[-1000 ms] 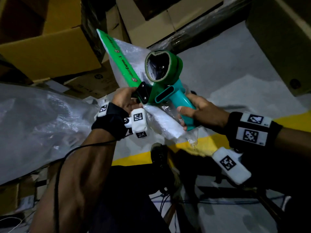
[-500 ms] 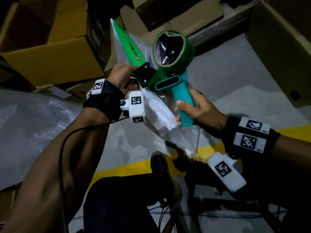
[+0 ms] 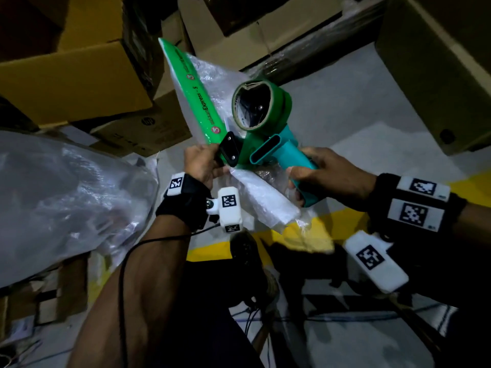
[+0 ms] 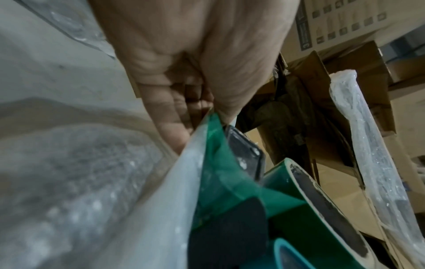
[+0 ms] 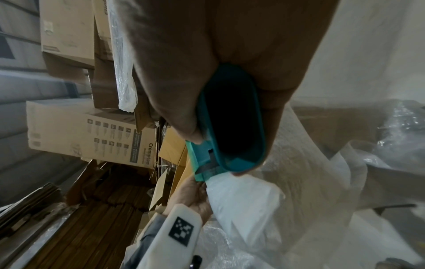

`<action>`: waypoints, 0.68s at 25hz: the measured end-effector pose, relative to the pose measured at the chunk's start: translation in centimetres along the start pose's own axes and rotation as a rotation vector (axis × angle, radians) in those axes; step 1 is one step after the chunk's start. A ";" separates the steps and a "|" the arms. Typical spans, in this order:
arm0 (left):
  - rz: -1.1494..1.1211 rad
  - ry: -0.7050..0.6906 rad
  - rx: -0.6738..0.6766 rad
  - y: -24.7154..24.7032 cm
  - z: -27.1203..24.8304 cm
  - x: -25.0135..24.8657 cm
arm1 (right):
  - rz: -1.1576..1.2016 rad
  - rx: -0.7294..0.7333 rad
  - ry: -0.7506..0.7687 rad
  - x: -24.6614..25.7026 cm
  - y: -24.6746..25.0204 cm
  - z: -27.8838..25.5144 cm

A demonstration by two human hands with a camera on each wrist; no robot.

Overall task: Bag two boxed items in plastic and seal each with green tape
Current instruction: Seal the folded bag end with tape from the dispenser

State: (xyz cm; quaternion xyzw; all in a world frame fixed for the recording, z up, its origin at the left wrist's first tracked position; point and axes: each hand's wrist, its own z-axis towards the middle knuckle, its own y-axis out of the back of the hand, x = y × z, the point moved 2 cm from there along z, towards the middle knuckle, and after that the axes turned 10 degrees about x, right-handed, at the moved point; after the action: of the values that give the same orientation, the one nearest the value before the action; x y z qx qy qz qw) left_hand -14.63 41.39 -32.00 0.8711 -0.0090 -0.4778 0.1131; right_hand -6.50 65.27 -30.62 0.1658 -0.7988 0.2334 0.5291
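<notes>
Step in hand: sealing. A strip of green tape is laid along the folded edge of the plastic bag, running from the dispenser up toward 11 o'clock in the head view. The bag is held in mid-air, above the floor, between both hands.

Left hand: fingers curled, bag edge pinched just below the dispenser's black front plate; the wrist view shows thumb and fingers closed over plastic and tape together. Right hand: wrapped round the teal handle of the tape dispenser, roll end pointing toward 12.

The boxed item itself is not clearly seen; a white bulk inside the plastic at 5 o'clock of the left hand is probably it.

Next move, as judged: the tape must be cut on the dispenser's blade with a twist of the handle, while the pinch is kept so the strip stays flat. The loose end must then be pressed down.

Edges and room: cardboard boxes are stacked close at 10 to 12 o'clock, near the taped tip. A heap of loose plastic sheet lies at 9. Open grey floor is available from 1 to 3 o'clock; a pull that way is the clearest.
</notes>
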 end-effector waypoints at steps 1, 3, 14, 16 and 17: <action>-0.017 -0.005 -0.007 0.0 -0.1 0.3 | -0.003 -0.001 -0.007 -0.1 0.0 -0.2; -0.024 -0.005 -0.004 -0.2 -0.4 0.5 | -0.007 0.000 -0.011 -0.1 0.1 -0.6; -0.191 0.215 0.221 0.8 -4.3 -0.3 | -0.047 0.018 -0.070 -1.8 1.1 -3.2; -0.306 0.279 0.227 1.0 -5.7 0.1 | -0.026 0.022 -0.077 -2.0 1.2 -3.1; -0.329 0.295 0.198 1.0 -6.4 0.7 | -0.023 0.029 -0.084 -2.1 1.2 -3.2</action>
State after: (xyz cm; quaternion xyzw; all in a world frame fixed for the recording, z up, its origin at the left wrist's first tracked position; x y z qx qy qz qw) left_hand -8.81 41.54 -29.11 0.9281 0.1028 -0.3540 -0.0524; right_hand -3.86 68.05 -31.73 0.1922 -0.8148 0.2318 0.4953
